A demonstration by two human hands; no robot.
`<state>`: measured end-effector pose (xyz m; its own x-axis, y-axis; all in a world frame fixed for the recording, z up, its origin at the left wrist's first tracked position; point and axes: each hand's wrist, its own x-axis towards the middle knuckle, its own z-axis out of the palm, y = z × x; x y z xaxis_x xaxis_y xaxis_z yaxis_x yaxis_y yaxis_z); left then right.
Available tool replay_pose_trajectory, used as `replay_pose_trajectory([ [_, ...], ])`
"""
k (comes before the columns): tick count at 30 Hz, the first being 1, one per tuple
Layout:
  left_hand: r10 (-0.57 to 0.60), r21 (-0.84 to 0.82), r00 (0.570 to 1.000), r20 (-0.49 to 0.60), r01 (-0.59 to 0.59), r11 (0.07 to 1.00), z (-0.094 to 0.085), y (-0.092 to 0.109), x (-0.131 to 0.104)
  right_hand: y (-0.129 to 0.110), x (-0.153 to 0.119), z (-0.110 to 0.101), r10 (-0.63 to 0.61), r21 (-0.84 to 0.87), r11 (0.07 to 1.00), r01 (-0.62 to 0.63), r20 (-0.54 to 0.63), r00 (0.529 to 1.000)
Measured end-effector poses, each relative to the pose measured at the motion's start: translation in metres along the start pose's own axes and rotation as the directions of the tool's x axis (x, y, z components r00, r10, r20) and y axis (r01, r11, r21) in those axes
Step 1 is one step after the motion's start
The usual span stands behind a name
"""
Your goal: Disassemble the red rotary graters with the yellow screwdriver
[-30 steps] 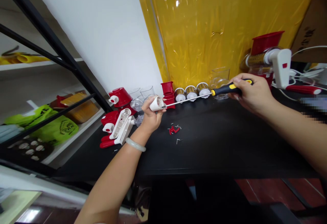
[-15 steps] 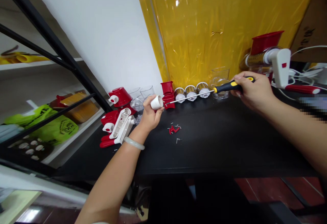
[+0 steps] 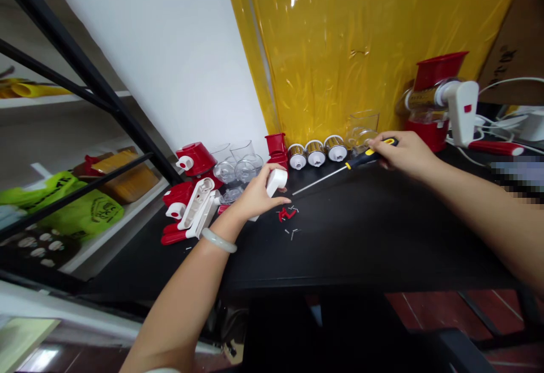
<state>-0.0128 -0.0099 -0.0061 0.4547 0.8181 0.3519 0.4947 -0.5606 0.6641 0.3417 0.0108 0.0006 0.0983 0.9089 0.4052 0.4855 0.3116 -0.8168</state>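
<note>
My left hand (image 3: 259, 191) grips a white plastic crank handle (image 3: 278, 179); its rounded end shows above my fingers, and the palm hides much of the rest. In my right hand (image 3: 403, 152) is a screwdriver (image 3: 325, 178) with a black and yellow grip. Its long shaft slants down to the left, the tip close to my left thumb and apart from the handle. Just below lie small red plastic pieces (image 3: 287, 214) and several loose screws (image 3: 292, 233) on the black table (image 3: 361, 237).
Red grater bodies (image 3: 198, 159), white crank arms (image 3: 198, 203) and clear plastic parts (image 3: 242, 163) stand at the left. Several grater drums (image 3: 315, 153) line the back beside a red hopper (image 3: 277, 147). An assembled grater (image 3: 437, 101) and white cables (image 3: 501, 121) are at the right.
My left hand has turned the white handle and lowered it slightly to the right. The screwdriver has moved left and down, its tip drawn away from the handle. Another screw lies on the table.
</note>
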Motion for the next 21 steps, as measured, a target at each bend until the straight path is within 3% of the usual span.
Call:
replay_pose_trajectory([
  [4, 0.029, 0.092, 0.999, 0.034, -0.032, 0.995, -0.001, -0.003, 0.000, -0.005, -0.002, -0.002, -0.006, -0.046, 0.999, 0.005, -0.020, 1.000],
  [7, 0.098, 0.233, 0.995, -0.023, -0.090, 0.968, -0.003, -0.006, 0.002, -0.005, -0.001, -0.002, -0.009, -0.076, 0.997, 0.005, -0.049, 0.999],
  [10, 0.111, 0.251, 0.991, -0.077, -0.089, 0.964, -0.003, -0.007, 0.003, 0.004, 0.003, 0.000, -0.042, -0.052, 0.998, 0.039, -0.056, 0.998],
  [13, 0.041, 0.143, 0.990, -0.138, -0.021, 0.989, -0.004, -0.006, 0.004, 0.020, 0.010, 0.006, -0.062, 0.048, 0.997, 0.062, 0.005, 0.998],
  [17, -0.039, -0.150, 0.983, -0.180, 0.012, 0.989, -0.005, -0.003, 0.005, 0.045, 0.020, 0.012, -0.051, 0.151, 0.988, 0.029, 0.144, 0.988],
  [21, -0.046, -0.353, 0.978, -0.203, -0.030, 0.935, -0.008, 0.000, 0.006, 0.064, 0.027, 0.011, -0.036, 0.074, 0.997, 0.011, 0.342, 0.939],
])
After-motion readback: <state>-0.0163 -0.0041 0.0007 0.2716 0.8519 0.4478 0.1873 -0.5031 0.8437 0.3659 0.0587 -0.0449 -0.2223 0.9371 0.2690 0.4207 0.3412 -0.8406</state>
